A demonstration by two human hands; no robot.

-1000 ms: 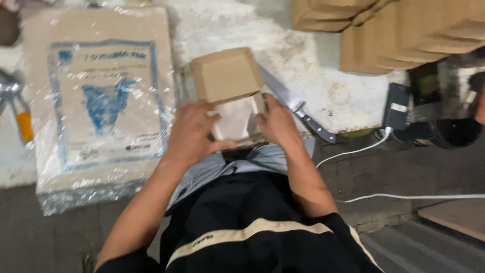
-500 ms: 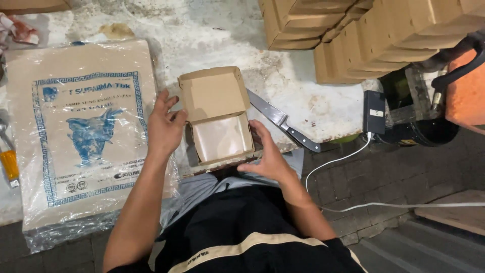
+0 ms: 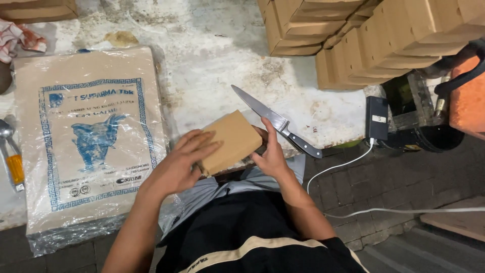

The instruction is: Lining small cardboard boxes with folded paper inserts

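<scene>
Pressing flat on the lid, the left hand (image 3: pixel 177 164) lay open-palmed across the small brown box (image 3: pixel 230 141), fingers spread as if to keep the flap down. The right hand (image 3: pixel 272 154) cupped the box's far side at 3 o'clock, fingers curled round its edge, bracing it against that push. Box sat tilted at the desk (image 3: pixel 212 55) edge, just above the lap. Knife (image 3: pixel 275 121) lay on the desk at 2 o'clock, just beside the right hand, blade pointing away. Plastic-wrapped paper pack (image 3: pixel 91 141) at 9 o'clock. Stacked cartons (image 3: pixel 364 35) at 1 o'clock; power bank (image 3: pixel 377 117) with white cable (image 3: pixel 343 164) beyond the knife.
</scene>
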